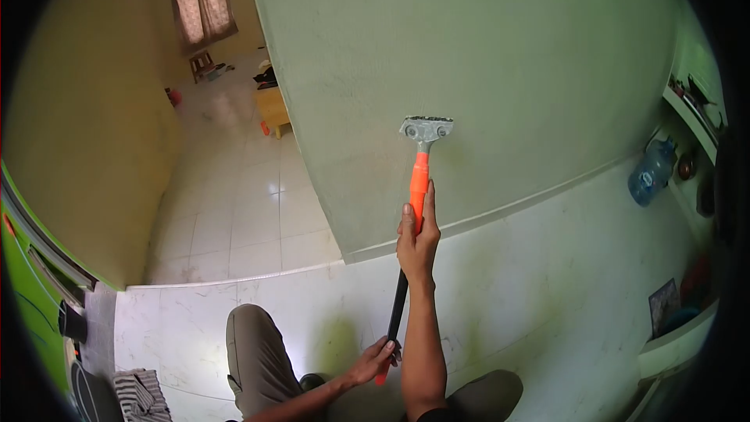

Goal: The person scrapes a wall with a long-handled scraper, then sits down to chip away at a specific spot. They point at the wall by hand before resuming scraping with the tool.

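A long-handled scraper [397,309] with a black shaft, orange grip sections and a wide grey metal head is held out in front of the pale green wall [516,55]. My right hand [419,250] is wrapped around the orange upper part, with the index finger stretched along it. Lower down, near the orange end of the handle, my left hand [376,361] grips the black shaft. The scraper head [426,128] points upward and overlaps the wall in this view, its top edge dark and crusted.
Left of the wall's edge, a doorway opens onto a tiled room with a curtained window [205,6] and a wooden stool [201,65]. A blue water jug [653,172] stands by shelves [691,117] on the right. Buckets [94,391] and a striped cloth [142,395] lie at lower left.
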Demonstrator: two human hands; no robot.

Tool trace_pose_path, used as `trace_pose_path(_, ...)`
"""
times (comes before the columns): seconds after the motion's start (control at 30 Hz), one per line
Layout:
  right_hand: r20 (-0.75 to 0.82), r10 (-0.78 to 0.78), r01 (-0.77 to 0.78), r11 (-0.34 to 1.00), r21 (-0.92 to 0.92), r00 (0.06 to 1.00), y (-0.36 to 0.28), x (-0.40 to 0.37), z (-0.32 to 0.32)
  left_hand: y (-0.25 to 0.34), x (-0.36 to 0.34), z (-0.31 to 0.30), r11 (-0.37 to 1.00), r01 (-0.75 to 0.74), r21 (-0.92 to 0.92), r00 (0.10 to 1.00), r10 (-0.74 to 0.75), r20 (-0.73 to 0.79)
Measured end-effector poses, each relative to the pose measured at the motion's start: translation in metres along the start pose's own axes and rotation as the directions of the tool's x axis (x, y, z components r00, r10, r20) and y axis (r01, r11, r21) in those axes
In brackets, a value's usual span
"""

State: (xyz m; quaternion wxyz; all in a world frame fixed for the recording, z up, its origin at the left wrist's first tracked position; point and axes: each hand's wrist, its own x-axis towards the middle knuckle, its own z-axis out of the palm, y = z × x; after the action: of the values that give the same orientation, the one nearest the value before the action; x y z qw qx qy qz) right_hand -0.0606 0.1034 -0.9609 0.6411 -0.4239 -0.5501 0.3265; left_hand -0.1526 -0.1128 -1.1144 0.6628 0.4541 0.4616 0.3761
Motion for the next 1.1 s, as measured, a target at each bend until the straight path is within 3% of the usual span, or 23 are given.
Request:
trace_pose_path(0.13, 0.062, -0.085, 0.073, 0.982, 0.177, 0.994, -0.042, -0.021, -0.009, 0.076, 0.038, 0.0, 0.976, -0.212, -0.059, 0.977, 0.213, 0.009)
trace_pose_path(0.2, 0.067, -0.061, 0.043, 0.972, 0.233, 0.996, -0.049, -0.031, -0.011, 0.088, 0.05, -0.005, 0.975, -0.214, -0.055, 0.976, 0.217, 0.038)
trace_pose_path(0.33, 0.146, -0.02, -0.02, 0.964, 0.266, 0.989, -0.052, -0.04, -0.019, 0.08, 0.057, -0.001, 0.966, -0.257, -0.031, 0.965, 0.258, 0.049)
trace_pose_path(0.5, 0.197, 0.016, -0.069, 0.963, 0.262, 0.98, -0.056, -0.036, -0.034, 0.079, 0.056, 0.031, 0.958, -0.258, -0.128, 0.964, 0.264, 0.035)
trace_pose_path(0.87, 0.139, -0.011, -0.028, 0.962, 0.272, 0.99, -0.061, -0.037, -0.023, 0.086, 0.053, 0.028, 0.943, -0.292, -0.162, 0.953, 0.302, 0.038)
trace_pose_path(1.1, 0.026, -0.051, 0.046, 0.983, 0.177, 0.998, -0.059, -0.027, -0.033, 0.088, 0.039, 0.019, 0.958, -0.24, 0.159, 0.968, 0.223, 0.116)
